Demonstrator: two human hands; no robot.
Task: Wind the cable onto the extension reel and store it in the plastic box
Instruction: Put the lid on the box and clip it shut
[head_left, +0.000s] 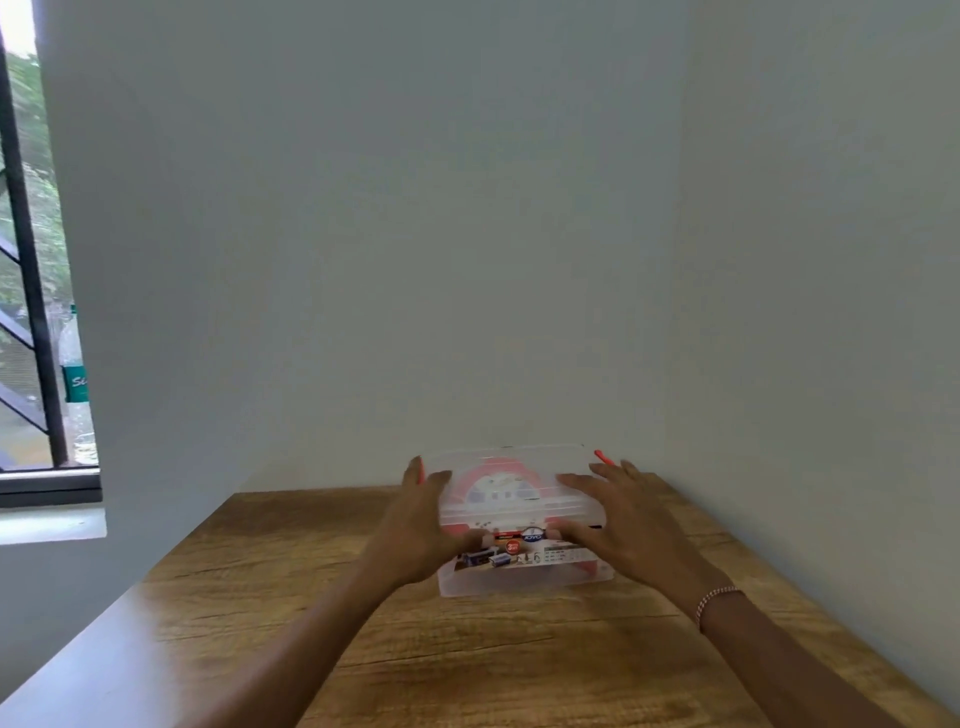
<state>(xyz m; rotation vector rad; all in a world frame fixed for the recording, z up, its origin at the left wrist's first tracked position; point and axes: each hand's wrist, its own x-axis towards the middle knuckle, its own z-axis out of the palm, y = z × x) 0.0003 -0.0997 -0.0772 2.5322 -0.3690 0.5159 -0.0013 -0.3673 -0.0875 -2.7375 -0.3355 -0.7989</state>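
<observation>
A clear plastic box (519, 579) with a clear lid (519, 462) stands on the wooden table (467, 660) near the far wall. Through the lid I see the red extension reel (493, 480) inside, blurred. Red latches (602, 457) show at the box's ends. My left hand (421, 525) lies on the lid's left side, thumb at the front rim. My right hand (618, 514) lies on the lid's right side, fingers spread, thumb at the front rim. A printed label (519, 551) covers the box's front. The cable is not visible apart from the reel.
Pale walls stand close behind and to the right of the table, forming a corner. A window with black bars (31, 312) is at the far left, with a clear bottle (75, 374) on its sill. The table's left edge runs diagonally toward me.
</observation>
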